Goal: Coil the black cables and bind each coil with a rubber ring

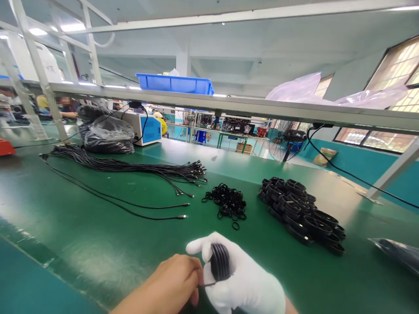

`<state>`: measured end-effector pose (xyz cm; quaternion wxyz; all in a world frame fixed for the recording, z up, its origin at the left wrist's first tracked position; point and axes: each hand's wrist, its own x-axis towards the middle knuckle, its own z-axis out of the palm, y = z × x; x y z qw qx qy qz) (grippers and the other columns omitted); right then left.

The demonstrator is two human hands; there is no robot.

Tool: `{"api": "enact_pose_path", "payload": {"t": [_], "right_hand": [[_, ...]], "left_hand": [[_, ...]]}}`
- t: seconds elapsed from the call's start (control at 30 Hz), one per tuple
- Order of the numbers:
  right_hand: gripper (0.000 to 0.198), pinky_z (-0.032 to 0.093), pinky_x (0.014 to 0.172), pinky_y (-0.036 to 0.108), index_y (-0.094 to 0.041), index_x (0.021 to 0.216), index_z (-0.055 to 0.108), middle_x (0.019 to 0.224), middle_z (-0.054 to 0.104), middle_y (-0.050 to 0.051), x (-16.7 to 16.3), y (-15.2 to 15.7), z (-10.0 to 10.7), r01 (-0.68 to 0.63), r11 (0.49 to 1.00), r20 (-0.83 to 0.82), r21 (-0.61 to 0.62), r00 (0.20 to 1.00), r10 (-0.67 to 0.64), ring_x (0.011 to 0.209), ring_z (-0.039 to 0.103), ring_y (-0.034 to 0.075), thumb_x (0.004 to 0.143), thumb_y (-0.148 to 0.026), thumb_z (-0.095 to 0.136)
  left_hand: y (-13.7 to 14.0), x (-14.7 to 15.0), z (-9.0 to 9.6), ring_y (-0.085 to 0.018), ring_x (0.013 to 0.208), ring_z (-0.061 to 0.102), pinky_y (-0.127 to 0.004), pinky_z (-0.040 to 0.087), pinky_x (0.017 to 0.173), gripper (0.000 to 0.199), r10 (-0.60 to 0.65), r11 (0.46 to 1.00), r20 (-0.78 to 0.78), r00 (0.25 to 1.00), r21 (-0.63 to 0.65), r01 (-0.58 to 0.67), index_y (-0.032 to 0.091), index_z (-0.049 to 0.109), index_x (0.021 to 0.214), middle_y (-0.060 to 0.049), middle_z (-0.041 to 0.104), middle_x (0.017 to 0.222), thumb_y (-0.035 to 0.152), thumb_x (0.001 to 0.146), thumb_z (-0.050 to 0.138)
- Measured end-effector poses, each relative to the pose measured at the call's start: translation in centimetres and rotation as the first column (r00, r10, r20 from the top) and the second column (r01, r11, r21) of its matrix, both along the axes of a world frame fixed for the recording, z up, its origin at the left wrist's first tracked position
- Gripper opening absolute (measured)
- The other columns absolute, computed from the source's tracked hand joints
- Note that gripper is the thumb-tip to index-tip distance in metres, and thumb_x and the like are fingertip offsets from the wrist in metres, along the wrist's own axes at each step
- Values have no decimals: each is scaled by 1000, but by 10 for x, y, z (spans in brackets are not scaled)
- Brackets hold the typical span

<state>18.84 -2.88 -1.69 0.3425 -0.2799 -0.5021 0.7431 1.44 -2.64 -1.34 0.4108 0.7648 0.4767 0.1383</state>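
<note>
At the bench's near side, my gloved right hand (245,274) is closed around a coiled black cable (220,261), its loops wound tightly together. My bare left hand (176,279) meets it from the left, fingers closed on a strand of the same cable; its fingertips are partly hidden. Just beyond the hands lies a loose heap of small black rings (229,200). Farther left, a bundle of straight black cables (131,165) stretches across the bench, with two separate cables (140,211) in front of it. Coiled cables (297,209) are piled on the right.
The green bench (98,244) carries a black plastic-wrapped bag (108,133) and a blue-white machine (149,128) at the back left. A clear plastic bag (397,255) lies far right. Overhead runs a shelf (242,102) holding a blue tray (175,84). People sit in the left background.
</note>
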Motion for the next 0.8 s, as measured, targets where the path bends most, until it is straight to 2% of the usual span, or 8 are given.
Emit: {"api": "enact_pose_path", "payload": {"t": [0.1,0.23,0.33,0.5,0.6,0.7,0.73,0.8], "right_hand": [[56,30,33,17,-23,91,39,51,56,-6,-1,3,-9,-9,1000,-202,3,979,9,33,44,8,52,-30,78],[57,32,33,15,-24,90,34,52,59,-4,-4,8,-18,-61,998,-271,30,960,67,33,46,8,56,-38,77],[56,32,34,13,-23,91,34,50,59,-4,-6,8,-21,-67,997,-264,46,961,77,33,46,7,58,-37,76],[58,32,38,14,-22,93,36,50,59,-4,-5,8,-26,-34,999,-222,-5,975,32,36,49,7,56,-35,78],[60,34,39,15,-21,103,38,57,62,-2,-2,11,-27,-28,998,-222,-58,975,15,39,53,8,58,-32,76],[75,36,40,16,-17,120,38,60,63,0,-1,13,-26,-110,987,-228,-119,970,81,41,54,9,57,-31,76],[82,37,40,17,-15,125,36,60,63,0,-1,12,-27,-156,978,-236,-138,964,121,41,55,10,56,-32,76],[87,39,41,19,-10,126,39,59,63,2,-2,10,-29,-239,955,-268,-175,945,188,42,55,12,52,-35,76]], "left_hand": [[9,-4,7,-15,67,56,-24,38,63,18,56,993,233,971,-114,-30,19,60,68,2,66,68,23,80,47],[6,3,11,-13,74,55,-22,41,66,6,212,972,584,784,-207,-109,17,58,80,1,65,78,20,75,58],[6,15,5,-11,67,54,-22,41,63,8,276,952,666,693,-291,-99,16,56,77,0,64,72,19,72,62],[13,21,-7,-8,58,50,-20,38,53,19,347,915,695,629,-400,-63,16,54,82,1,60,72,18,68,67],[13,12,-3,-10,65,51,-22,41,59,22,330,938,661,674,-308,-157,18,56,91,-1,60,84,18,70,63],[10,2,13,-15,83,52,-27,42,76,23,285,949,512,810,-33,-312,23,60,99,-1,60,97,20,77,55],[10,0,20,-17,91,52,-28,40,82,27,237,955,450,861,57,-293,26,61,103,-1,59,102,20,77,54],[12,-2,32,-18,99,50,-30,38,88,34,86,980,326,941,141,-138,31,62,108,0,58,108,21,77,54]]}}
